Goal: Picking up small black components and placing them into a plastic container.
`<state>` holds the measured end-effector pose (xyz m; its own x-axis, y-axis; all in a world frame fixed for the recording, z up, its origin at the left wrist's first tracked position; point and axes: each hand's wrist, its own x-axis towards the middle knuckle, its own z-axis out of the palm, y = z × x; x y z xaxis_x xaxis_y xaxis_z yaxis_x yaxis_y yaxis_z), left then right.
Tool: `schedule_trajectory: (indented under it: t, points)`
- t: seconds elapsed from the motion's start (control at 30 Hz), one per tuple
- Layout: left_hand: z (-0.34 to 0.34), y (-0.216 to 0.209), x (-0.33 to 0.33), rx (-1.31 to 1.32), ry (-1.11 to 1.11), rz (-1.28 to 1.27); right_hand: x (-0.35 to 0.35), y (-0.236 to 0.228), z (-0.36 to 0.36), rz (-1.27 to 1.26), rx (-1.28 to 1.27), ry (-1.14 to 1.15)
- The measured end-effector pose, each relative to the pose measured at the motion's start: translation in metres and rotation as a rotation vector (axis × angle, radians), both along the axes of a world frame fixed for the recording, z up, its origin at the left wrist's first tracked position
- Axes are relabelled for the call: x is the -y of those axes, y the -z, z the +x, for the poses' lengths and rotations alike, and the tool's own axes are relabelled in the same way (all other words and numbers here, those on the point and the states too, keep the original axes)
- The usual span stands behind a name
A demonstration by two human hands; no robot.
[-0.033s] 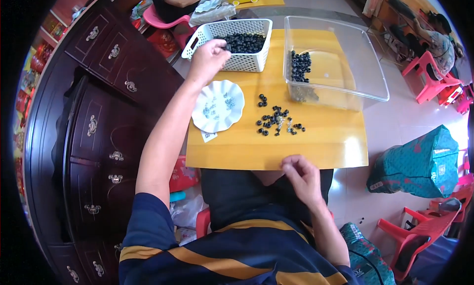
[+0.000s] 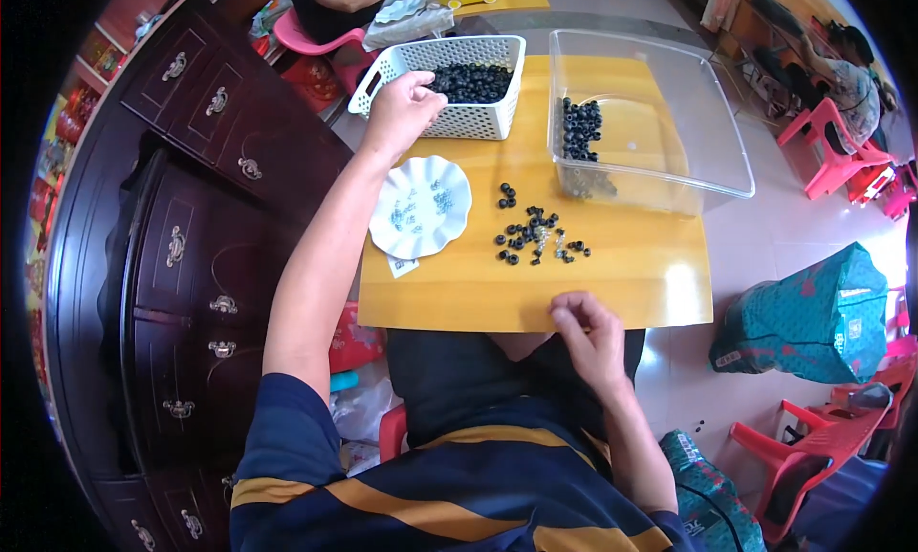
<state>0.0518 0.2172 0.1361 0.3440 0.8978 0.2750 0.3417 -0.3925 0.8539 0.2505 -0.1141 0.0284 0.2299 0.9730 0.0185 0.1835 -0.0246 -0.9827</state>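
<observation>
My left hand [image 2: 405, 107] is over the near left side of a white perforated basket [image 2: 492, 121]. Its fingers are pinched together, and what they hold, if anything, is too small to name. Inside the basket lies a heap of black beads [image 2: 473, 81]. At the table's front edge rests my right hand [image 2: 590, 337], fingers curled and thumb against the forefinger; its contents cannot be made out. Loose black bead-like pieces [image 2: 524, 234] lie scattered mid-table, with small clear pieces [image 2: 543, 238] among them. A white scalloped plate [image 2: 421, 238] with small pale greenish bits sits below my left hand.
On the right of the yellow table [image 2: 459, 303] stands a clear plastic bin [image 2: 669, 131] with black pieces at its left end. A dark wooden cabinet [image 2: 206, 241] flanks my left. Teal bags [image 2: 803, 318] and pink chairs are at right. Two other people sit farther off.
My left hand's fingertips have shifted very slightly at the basket, and my right hand has moved up a little. Nothing else has visibly changed.
</observation>
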Motion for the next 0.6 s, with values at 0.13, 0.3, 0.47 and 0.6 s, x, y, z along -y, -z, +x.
schedule_trajectory:
  t: [0.13,0.3,0.47,0.6]
  points:
    - [0.012,0.031,0.025,-0.071,0.137,-0.042,-0.039,0.01,0.021,0.164,0.391,0.204]
    - [0.016,0.067,0.125,-0.211,0.295,-0.151,-0.061,0.023,0.026,0.169,0.606,0.267]
    - [0.043,0.094,0.167,-0.298,0.291,0.219,-0.067,0.027,0.023,0.169,0.723,0.258]
    - [0.062,0.102,0.174,-0.509,0.336,0.303,-0.067,0.028,0.022,0.151,0.763,0.266]
